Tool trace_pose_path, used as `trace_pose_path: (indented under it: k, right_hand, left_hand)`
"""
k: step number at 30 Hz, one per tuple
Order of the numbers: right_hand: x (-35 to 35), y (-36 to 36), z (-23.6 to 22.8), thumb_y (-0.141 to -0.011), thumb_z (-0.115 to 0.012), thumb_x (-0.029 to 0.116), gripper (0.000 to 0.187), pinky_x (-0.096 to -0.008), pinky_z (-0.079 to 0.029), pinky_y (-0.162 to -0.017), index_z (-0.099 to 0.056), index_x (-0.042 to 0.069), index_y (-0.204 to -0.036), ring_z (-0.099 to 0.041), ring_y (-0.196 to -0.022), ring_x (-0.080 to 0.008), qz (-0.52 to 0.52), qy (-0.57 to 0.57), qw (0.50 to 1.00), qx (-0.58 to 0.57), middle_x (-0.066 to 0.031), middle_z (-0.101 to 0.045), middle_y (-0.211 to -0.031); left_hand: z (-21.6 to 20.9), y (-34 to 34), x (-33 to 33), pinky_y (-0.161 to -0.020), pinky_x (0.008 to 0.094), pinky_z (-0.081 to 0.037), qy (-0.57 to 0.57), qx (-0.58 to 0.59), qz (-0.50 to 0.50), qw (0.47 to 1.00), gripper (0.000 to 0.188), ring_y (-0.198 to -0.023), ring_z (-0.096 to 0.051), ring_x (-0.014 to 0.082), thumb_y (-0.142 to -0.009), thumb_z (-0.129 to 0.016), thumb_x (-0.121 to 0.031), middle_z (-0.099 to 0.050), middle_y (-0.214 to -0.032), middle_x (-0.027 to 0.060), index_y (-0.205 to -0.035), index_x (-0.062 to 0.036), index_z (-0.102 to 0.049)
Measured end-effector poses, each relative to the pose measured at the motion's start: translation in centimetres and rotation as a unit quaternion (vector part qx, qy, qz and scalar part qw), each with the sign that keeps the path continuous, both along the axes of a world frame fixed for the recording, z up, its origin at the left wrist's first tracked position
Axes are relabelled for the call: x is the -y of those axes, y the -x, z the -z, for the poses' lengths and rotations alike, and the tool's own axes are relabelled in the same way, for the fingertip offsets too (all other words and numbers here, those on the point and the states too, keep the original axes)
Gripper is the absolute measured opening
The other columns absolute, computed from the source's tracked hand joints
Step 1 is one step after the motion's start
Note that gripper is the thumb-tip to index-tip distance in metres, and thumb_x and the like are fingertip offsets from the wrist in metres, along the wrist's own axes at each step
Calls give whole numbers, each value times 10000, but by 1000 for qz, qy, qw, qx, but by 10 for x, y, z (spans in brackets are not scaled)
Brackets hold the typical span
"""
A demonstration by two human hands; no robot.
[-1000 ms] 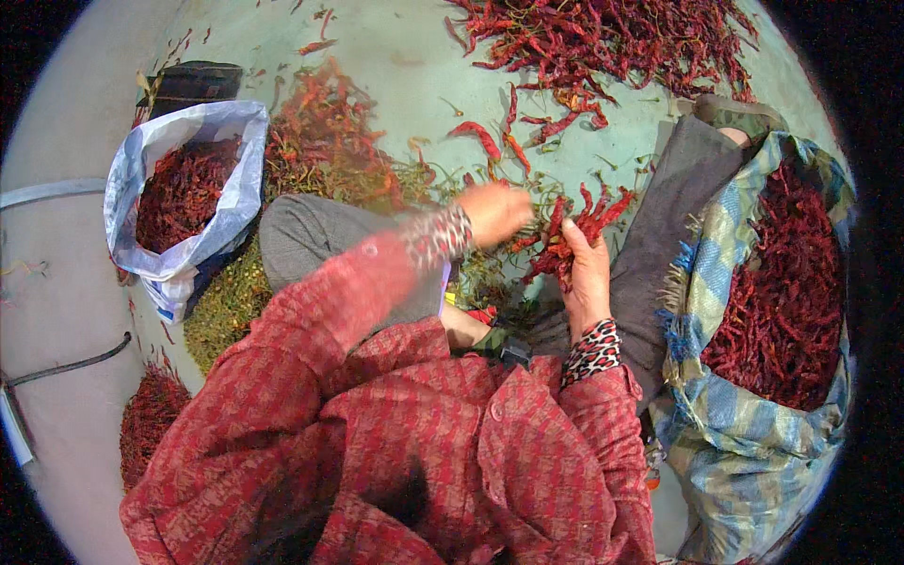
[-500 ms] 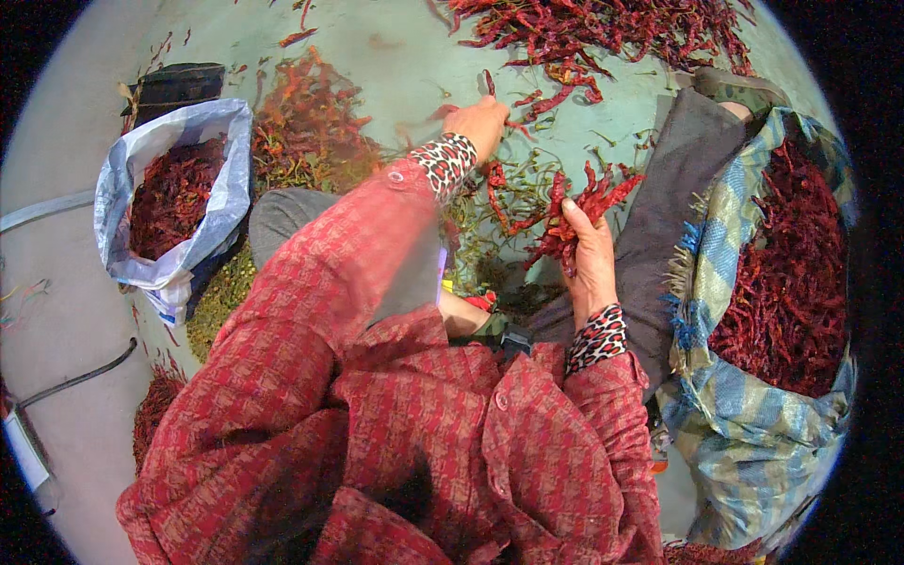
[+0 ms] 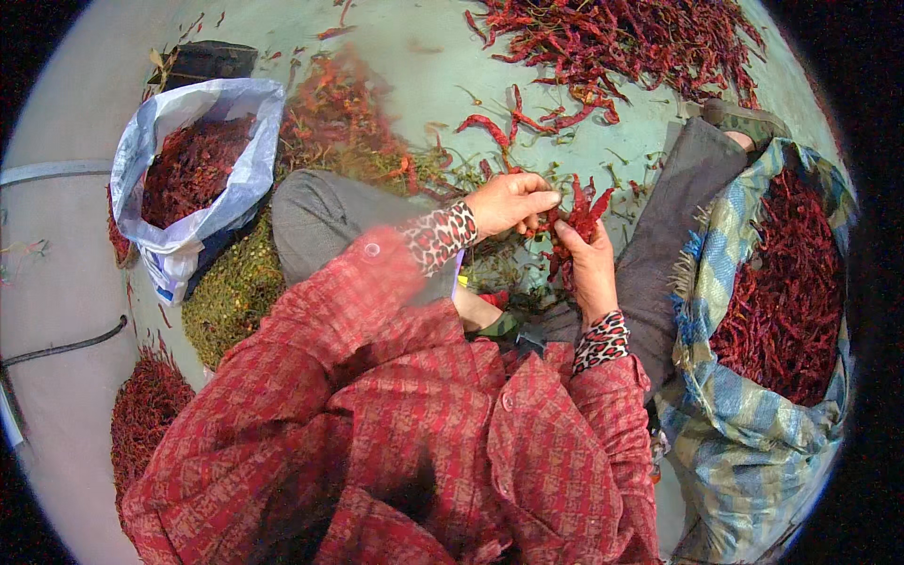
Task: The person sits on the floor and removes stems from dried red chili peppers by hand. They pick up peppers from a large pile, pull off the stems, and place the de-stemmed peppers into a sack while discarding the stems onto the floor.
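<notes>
My right hand (image 3: 586, 268) is closed around a bunch of dried red chilli peppers (image 3: 584, 209), its thumb across them and their tips fanning upward. Just left of that bunch, my left hand (image 3: 508, 202) has its fingers bent together, pinching a dried chilli at the bunch's edge. Its fingertips are partly hidden. Beneath and around both hands lie loose stems and several scattered chillies (image 3: 485, 127) on the pale green floor (image 3: 414, 85).
At right stands a blue-and-white striped sack (image 3: 702, 377) full of dried chillies. A white bag (image 3: 268, 108) with red pieces stands at left, beside a greenish heap (image 3: 235, 301). A large chilli pile (image 3: 621, 38) lies at the far side; another red heap (image 3: 151, 405) is near left.
My left hand has come back from the loose chillies on the floor to the bunch in my right hand. The right hand still grips the bunch. The whole view has shifted slightly.
</notes>
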State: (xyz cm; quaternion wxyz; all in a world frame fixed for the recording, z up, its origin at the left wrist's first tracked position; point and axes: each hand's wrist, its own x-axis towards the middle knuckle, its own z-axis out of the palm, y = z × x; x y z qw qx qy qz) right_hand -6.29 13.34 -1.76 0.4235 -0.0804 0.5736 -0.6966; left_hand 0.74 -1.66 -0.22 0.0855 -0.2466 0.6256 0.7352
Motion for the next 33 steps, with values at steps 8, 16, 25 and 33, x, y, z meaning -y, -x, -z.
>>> trace_pose_path:
  k: [8, 16, 25, 33]
  right_hand:
    - [1, -7, 5, -775, -575, 150, 204, -189, -371, -566, -530, 47, -946, -461, -643, -46, -85, -24, 994, 67, 31, -536, -773]
    - [4, 1, 2, -793, -546, 147, 165, -181, -317, -500, -527, 69, -937, -399, -567, -32, -46, -10, 996, 72, 56, -478, -678]
    - [3, 10, 7, -782, -551, 148, 174, -174, -284, -470, -549, 76, -942, -364, -532, -18, -62, 5, 994, 91, 84, -461, -655]
    - [0, 6, -5, -767, -585, 184, 199, -190, -285, -477, -578, 49, -914, -362, -537, -24, -110, -89, 987, 71, 87, -432, -614]
  left_hand:
    - [8, -8, -2, -595, 315, -440, 504, -163, 58, 846, 183, -634, -530, 223, -776, -507, -192, -534, -697, 94, -827, -23, -559]
    - [-17, 2, -9, -617, 357, -425, 310, -130, -19, 942, 162, -693, -533, 290, -742, -524, -169, -530, -742, 124, -763, -19, -582]
    - [-16, 5, -7, -601, 250, -411, 32, -25, -40, 998, 194, -653, -505, 112, -811, -504, -202, -508, -677, 19, -842, -17, -554]
    - [-1, -7, 0, -703, 216, -412, 131, -44, 18, 990, 146, -763, -489, 67, -808, -525, -128, -538, -809, 1, -899, -17, -546]
